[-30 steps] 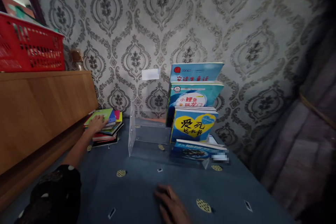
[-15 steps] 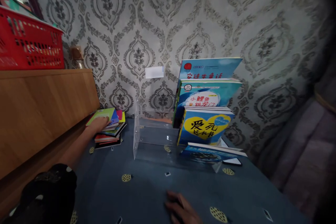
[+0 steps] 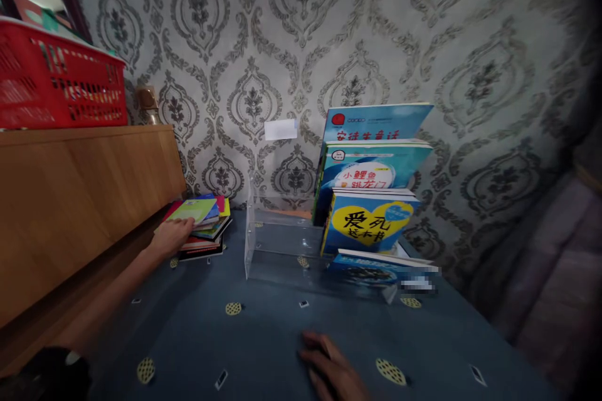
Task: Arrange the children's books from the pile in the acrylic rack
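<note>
My left hand (image 3: 172, 237) reaches out to a stack of thin colourful books (image 3: 204, 239) lying at the far left of the blue cloth (image 3: 263, 338). Its fingers are curled on the near edge of the top green book (image 3: 195, 210). My right hand (image 3: 329, 371) lies flat on the cloth close to me, fingers stretched, holding nothing. A clear acrylic stepped stand (image 3: 275, 244) stands between the stack and the wall. Its right half holds three upright picture books (image 3: 369, 222) in tiers, and another blue book (image 3: 376, 263) lies on the lowest step.
A wooden cabinet (image 3: 84, 194) runs along the left, with a red plastic basket (image 3: 61, 84) and a small brass object (image 3: 147, 103) on top. Patterned wallpaper closes off the back. Dark grey fabric (image 3: 540, 276) hangs at the right edge.
My left hand has slid from the top of the stack back to its near edge and curled onto the green book. The camera shifted slightly; my right hand stayed flat.
</note>
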`<state>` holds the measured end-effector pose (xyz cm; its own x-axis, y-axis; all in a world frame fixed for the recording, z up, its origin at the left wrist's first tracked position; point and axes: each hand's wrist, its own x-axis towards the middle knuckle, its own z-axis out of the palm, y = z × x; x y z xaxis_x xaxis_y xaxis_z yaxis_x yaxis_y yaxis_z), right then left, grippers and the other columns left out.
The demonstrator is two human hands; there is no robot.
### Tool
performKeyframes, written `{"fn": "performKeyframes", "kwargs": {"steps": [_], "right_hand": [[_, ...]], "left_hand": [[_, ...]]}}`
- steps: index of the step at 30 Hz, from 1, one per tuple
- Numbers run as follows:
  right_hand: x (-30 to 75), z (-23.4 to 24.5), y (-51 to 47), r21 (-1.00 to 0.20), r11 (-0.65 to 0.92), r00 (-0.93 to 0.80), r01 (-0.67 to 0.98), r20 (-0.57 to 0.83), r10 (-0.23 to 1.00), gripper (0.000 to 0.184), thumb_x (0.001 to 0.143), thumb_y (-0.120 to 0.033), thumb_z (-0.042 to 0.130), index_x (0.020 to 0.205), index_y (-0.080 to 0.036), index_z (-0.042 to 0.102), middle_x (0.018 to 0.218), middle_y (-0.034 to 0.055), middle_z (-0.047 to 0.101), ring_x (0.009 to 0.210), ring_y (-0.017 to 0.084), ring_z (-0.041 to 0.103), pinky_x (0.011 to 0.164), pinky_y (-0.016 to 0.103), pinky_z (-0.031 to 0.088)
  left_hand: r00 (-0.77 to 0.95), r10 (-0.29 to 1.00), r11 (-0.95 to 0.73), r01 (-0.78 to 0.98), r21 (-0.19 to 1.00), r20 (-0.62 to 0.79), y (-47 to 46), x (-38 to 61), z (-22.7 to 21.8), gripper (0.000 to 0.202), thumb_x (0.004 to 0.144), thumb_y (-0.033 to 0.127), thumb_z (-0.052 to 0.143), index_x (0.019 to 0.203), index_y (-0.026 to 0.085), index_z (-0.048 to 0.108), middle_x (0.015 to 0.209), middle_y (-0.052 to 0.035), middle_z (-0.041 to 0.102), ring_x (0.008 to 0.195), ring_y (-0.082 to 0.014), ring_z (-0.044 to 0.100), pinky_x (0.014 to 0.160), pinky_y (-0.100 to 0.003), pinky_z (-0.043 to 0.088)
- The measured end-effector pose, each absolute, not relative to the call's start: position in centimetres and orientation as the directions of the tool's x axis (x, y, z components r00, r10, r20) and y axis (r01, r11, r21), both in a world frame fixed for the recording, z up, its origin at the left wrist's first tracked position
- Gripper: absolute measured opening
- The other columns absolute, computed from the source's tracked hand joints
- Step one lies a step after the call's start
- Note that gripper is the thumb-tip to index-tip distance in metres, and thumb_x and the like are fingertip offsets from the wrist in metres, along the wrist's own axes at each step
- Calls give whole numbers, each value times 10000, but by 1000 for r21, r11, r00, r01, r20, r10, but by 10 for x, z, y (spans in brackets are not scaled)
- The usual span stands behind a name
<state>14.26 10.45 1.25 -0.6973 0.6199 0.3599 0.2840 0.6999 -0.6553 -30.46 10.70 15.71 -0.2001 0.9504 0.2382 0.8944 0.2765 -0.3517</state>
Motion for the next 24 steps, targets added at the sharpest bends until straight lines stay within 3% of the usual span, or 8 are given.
{"fn": "performKeyframes", "kwargs": {"steps": [4, 7, 12, 16, 19, 22, 24], "right_hand": [[144, 11, 102, -659, 694, -692, 291, 356, 628, 332, 969, -365, 458, 1197, -252, 671, 1354, 129, 589, 1275, 258, 554, 1053, 383, 484], [143, 4, 103, -647, 708, -707, 285, 356, 611, 337, 983, -347, 439, 1212, -229, 658, 1366, 143, 578, 1287, 253, 544, 1061, 390, 476], [140, -2, 103, -649, 706, -694, 285, 369, 619, 338, 982, -340, 430, 1182, -199, 664, 1350, 162, 579, 1283, 260, 545, 1065, 416, 470], [137, 8, 98, -680, 671, -693, 296, 331, 641, 335, 978, -331, 429, 1168, -200, 671, 1329, 159, 582, 1266, 272, 548, 1066, 448, 462], [136, 20, 95, -696, 650, -708, 305, 291, 644, 329, 974, -301, 424, 1168, -204, 671, 1325, 148, 574, 1268, 271, 535, 1080, 463, 440], [135, 27, 93, -703, 645, -721, 299, 277, 636, 316, 964, -267, 428, 1150, -196, 673, 1307, 146, 572, 1261, 269, 529, 1079, 468, 433], [134, 29, 92, -701, 653, -728, 287, 283, 624, 310, 959, -246, 428, 1143, -197, 672, 1289, 142, 574, 1251, 264, 529, 1070, 464, 437]], "left_hand": [[-142, 942, 248, 904, -347, 304, 93, -304, 146, 465, 965, 441, 443, 1311, 136, 489, 1310, -188, 615, 1239, -318, 551, 983, -426, 436], [-197, 941, 282, 906, -314, 277, 94, -314, 139, 520, 950, 332, 470, 1427, 140, 387, 1441, -174, 516, 1332, -307, 476, 1023, -446, 418], [-240, 939, 310, 900, -306, 245, 88, -314, 139, 443, 964, 132, 333, 1385, 154, 468, 1391, -167, 567, 1283, -293, 540, 974, -420, 471], [-203, 942, 281, 911, -301, 267, 69, -291, 139, 450, 933, 101, 370, 1352, 177, 516, 1345, -166, 601, 1211, -298, 595, 923, -424, 510], [-182, 943, 261, 923, -282, 279, 40, -262, 123, 454, 921, 111, 404, 1346, 187, 546, 1382, -159, 575, 1244, -315, 567, 969, -448, 489], [-124, 965, 172, 964, -203, 230, -6, -230, 95, 441, 920, 176, 443, 1337, 210, 582, 1387, -138, 579, 1302, -327, 516, 1034, -477, 441], [-16, 995, 21, 998, -58, 97, -36, -215, 81, 440, 926, 400, 512, 1346, 290, 579, 1372, -71, 605, 1271, -300, 552, 1053, -448, 434]]}}
